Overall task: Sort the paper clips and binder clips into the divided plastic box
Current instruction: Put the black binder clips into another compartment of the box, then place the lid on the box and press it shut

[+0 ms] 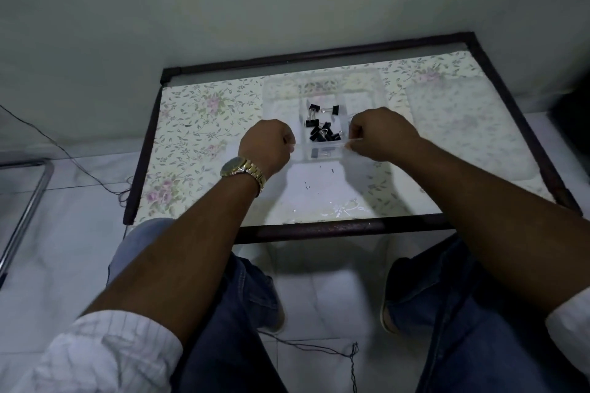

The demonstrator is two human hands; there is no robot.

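Low table with floral-patterned top and dark metal frame (145,150), seen from above, far edge against a pale wall. Clear divided plastic box (322,124) at mid-surface, walls nearly invisible against the pattern, far part blurred and washed out. Heap of black binder clips with silver handles (321,131) in the middle compartment; a few small items in the near compartment, too dim to identify. Paper clips not made out. Left hand (266,147), gold wristwatch (244,169) on the wrist, fingers curled at the box's near left corner; right hand (380,134) curled at the near right corner, pinching a thin clear edge (321,145) spanning between both hands. Fingertips of the left hidden behind the knuckles. Blue jeans (242,313) and white rolled sleeves (105,351) cut off at the bottom.
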